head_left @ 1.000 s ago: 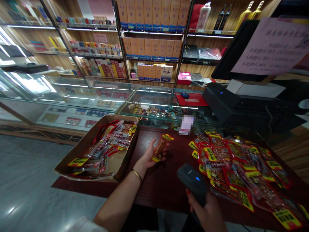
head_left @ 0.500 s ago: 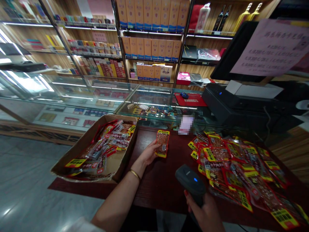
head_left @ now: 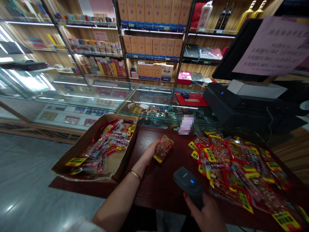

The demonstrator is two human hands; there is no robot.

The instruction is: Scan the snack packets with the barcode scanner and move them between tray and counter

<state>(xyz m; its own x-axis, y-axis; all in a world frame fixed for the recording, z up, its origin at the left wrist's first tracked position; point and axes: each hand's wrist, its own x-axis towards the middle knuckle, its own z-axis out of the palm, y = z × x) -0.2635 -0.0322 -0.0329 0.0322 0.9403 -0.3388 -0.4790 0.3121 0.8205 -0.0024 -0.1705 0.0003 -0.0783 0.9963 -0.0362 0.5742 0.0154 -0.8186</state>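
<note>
My left hand (head_left: 151, 152) grips a red and yellow snack packet (head_left: 163, 149) by its left edge, above the dark red table (head_left: 154, 187). The packet is tilted, with a barcode label on its upper face. In my right hand (head_left: 205, 211) is a dark grey barcode scanner (head_left: 188, 185) with a lit blue light; its head points toward the held packet, apart from it. On the left stands a cardboard box (head_left: 122, 166) with similar packets (head_left: 96, 148) lying loosely inside. A large heap of snack packets (head_left: 231, 164) covers the table's right side.
Behind the table runs a glass display counter (head_left: 108, 93) with a red mouse pad (head_left: 193, 100) and a mouse on it. A monitor (head_left: 238, 48) with a paper sheet over it stands at the right, above a black machine (head_left: 241, 106). Stocked shelves (head_left: 154, 30) line the wall.
The snack packet in my left hand has turned clockwise, its top leaning right. The scanner has shifted slightly left. The box and heap look the same.
</note>
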